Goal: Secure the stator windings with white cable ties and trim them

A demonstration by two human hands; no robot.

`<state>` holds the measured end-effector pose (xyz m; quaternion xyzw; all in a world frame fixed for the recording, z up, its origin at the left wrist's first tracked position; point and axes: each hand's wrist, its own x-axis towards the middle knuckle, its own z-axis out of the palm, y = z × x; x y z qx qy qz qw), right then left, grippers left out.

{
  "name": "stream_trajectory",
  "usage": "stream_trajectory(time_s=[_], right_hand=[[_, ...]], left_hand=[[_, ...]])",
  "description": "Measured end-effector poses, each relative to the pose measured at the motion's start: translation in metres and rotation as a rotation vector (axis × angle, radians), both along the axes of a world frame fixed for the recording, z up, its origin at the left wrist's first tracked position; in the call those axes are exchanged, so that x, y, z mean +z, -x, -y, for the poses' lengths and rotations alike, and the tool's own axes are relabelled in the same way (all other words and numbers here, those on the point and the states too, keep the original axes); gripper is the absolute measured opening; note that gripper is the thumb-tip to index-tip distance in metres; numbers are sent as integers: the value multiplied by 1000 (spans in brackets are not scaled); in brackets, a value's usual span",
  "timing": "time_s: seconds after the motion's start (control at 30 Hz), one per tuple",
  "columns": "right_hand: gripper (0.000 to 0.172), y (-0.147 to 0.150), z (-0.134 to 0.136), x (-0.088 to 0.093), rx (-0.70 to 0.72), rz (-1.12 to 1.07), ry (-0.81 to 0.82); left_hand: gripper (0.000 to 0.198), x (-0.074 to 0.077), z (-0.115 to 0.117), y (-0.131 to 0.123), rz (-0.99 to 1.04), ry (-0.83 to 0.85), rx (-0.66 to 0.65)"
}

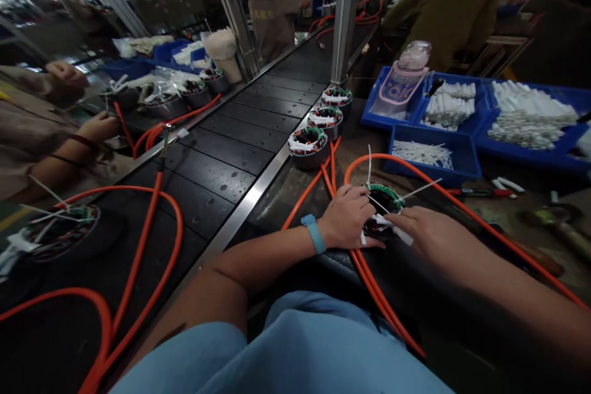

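Observation:
A motor stator (390, 194) with a green-edged winding ring stands on the bench in front of me. White cable ties stick up from its rim, and thick orange cables run around it. My left hand (348, 218), with a teal wristband, curls its fingers over the stator's left side. My right hand (427, 234) is at the right rim, its fingers bent together at the inner edge beside a white sleeve (402, 234). What its fingertips pinch is hidden.
Three more stators (308, 146) line the conveyor's metal edge (258, 191). Blue bins hold white sleeves (530, 114) and cable ties (422, 154); a bottle (401, 83) stands in another. A marker (480, 192) lies on the right. Another stator (64, 231) is on the belt. Co-workers sit across and beyond.

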<state>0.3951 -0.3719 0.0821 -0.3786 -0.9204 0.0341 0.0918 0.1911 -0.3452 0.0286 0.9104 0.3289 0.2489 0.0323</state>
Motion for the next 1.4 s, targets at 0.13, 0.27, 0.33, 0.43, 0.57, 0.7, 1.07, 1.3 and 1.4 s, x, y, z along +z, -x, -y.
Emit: stream_trajectory(time_s=[0.13, 0.27, 0.33, 0.43, 0.57, 0.7, 1.07, 1.3, 1.4], right_hand=[[59, -5, -7, -4, 53, -153, 124], [46, -2, -8, -3, 84, -178, 186], [40, 9, -4, -2, 37, -92, 129], [25, 30, 2, -4, -40, 86, 21], [21, 35, 4, -2, -108, 106, 86], [38, 14, 10, 7, -160, -168, 210], [36, 6, 26, -18, -56, -242, -94], [24, 8, 18, -19, -348, -617, 312], [34, 12, 21, -18, -427, -603, 246]], left_hand=[[62, -5, 2, -2, 40, -17, 29], [61, -8, 3, -2, 89, -12, 48], [57, -10, 4, -4, 112, 7, 64], [50, -10, 5, -5, 136, 26, 76], [43, -8, 4, -4, 133, 27, 59], [44, -6, 2, -1, 125, 14, 28], [42, -8, 1, -4, 81, 32, 29], [70, 25, -14, 28, -2, 250, -321], [65, 30, -28, 40, -96, 283, -493]])
